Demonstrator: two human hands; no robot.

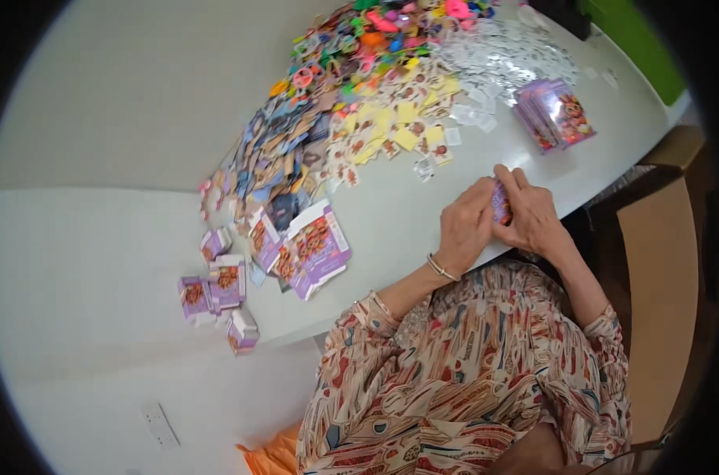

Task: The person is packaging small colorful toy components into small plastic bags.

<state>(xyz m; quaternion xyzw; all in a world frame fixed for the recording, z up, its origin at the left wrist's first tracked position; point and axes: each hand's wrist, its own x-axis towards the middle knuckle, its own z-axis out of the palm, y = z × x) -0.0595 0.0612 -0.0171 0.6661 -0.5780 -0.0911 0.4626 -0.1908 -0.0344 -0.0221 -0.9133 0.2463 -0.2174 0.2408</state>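
Close to the table's front edge, my left hand (464, 226) and my right hand (531, 215) come together around a small purple packet (501, 203) with a colourful picture. Most of the packet is hidden by my fingers, and both hands are closed on it. Just beyond my right hand lies a stack of purple printed packets (565, 115), of a like colour. A bracelet circles my left wrist.
Heaps of small colourful plastic trinkets (367, 39), silvery clear pieces (510, 59), yellow and white cards (399, 131) and blue-brown cards (284, 146) cover the far side. Flattened purple cartons (316, 249) and small purple boxes (227, 279) lie left. A cardboard box (660, 293) stands right.
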